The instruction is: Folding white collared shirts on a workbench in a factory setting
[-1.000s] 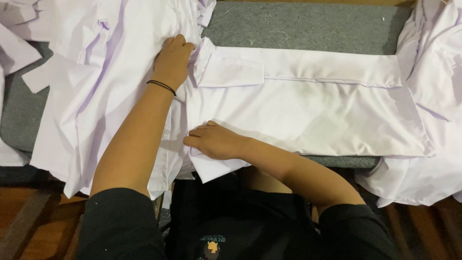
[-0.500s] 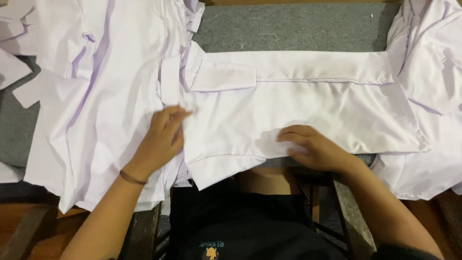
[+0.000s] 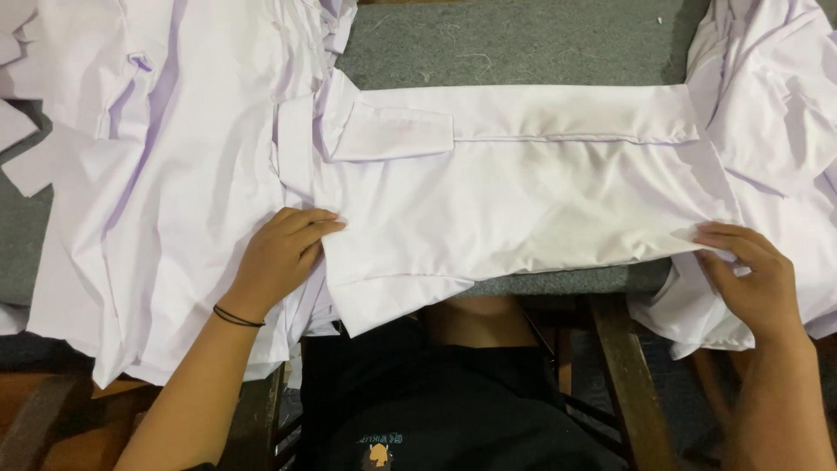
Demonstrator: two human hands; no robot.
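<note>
White shirt's [image 3: 523,201] lower hem under both hands [image 3: 283,253]

Garment workshop (white shirts [image 3: 174,174] heaped on grey table [image 3: 523,44]).

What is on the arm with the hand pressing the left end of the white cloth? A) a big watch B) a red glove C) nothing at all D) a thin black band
D: a thin black band circles the wrist just behind the left hand, which lies flat on the folded white cloth.
</note>
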